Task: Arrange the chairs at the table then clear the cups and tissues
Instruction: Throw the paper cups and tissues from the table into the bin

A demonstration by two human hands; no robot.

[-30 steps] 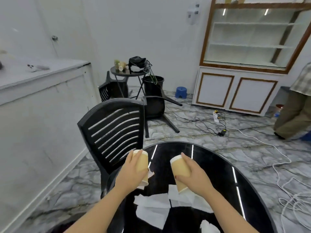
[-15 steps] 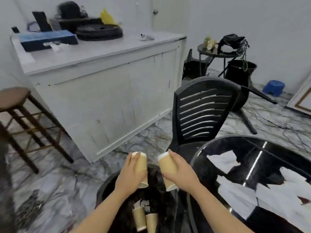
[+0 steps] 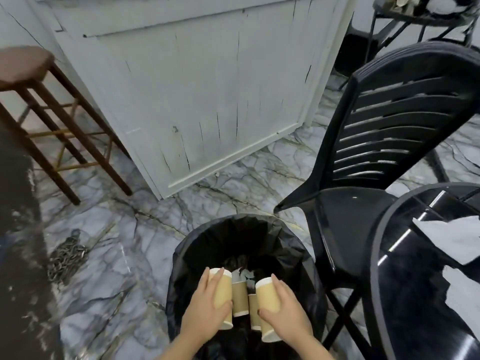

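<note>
My left hand point(image 3: 205, 315) grips a tan paper cup point(image 3: 223, 289), and my right hand point(image 3: 288, 315) grips a second tan paper cup point(image 3: 267, 297). Both cups hang inside the mouth of a black-lined bin point(image 3: 262, 229) on the floor. Two more tan cups point(image 3: 240, 298) lie deeper in the bin between my hands. At the right stands the black glossy table point(image 3: 384, 255) with white tissues point(image 3: 457, 235) on it. A black slatted chair point(image 3: 381, 131) stands pushed against the table's edge, right of the bin.
A white cabinet point(image 3: 207, 87) fills the wall ahead. A brown wooden stool point(image 3: 39, 100) stands at the left. A heap of chain point(image 3: 66, 258) lies on the marble floor left of the bin. A small black side table point(image 3: 415, 16) is at the far right.
I have turned from the table to the bin and looked down. Both hands have lowered their cups from above the bin's rim into its mouth.
</note>
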